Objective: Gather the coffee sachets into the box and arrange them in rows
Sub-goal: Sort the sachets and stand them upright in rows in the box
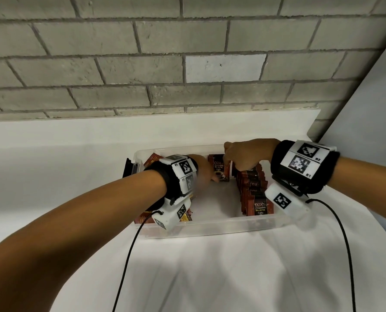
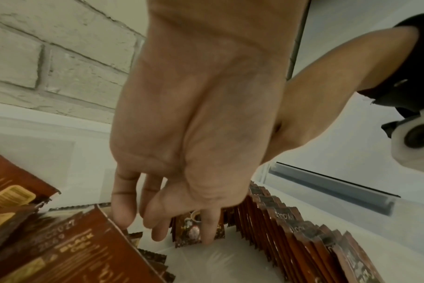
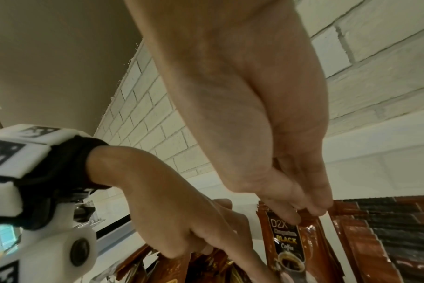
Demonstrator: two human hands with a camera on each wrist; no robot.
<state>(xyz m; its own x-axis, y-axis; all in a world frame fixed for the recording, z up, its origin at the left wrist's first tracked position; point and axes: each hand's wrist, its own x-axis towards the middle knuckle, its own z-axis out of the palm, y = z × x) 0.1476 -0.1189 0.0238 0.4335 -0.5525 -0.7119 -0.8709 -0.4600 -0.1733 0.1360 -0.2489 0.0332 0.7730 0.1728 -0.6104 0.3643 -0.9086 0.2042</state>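
White-clothed table [image 1: 210, 278] under a grey block wall [image 1: 142, 64]; on it one clear plastic box [image 1: 210, 228], w/ a black clip [image 1: 130, 168] at its left end. Inside, right side: one finished row of upright sachets [image 1: 252, 192], too many & too overlapped to count. Left side: a loose pile [image 1: 147, 216], count unclear, partly hidden by the wrist cam. No sachets visible on the cloth outside the box, so gathering looks done; step in hand is prob. starting a 2nd row. Right hand [image 1: 246, 156] pinches the top edge of a small standing batch [image 3: 288, 245] at the far wall, fingers curled onto it; how many are in that batch I can't tell. Left hand [image 1: 204, 171] reaches in beside it, fingers mostly straight, one fingertip touching the batch's face low down, holding nothing. Next move prob. needs the batch kept upright & square to the 1st row, then the left pile fed in a few at a time.
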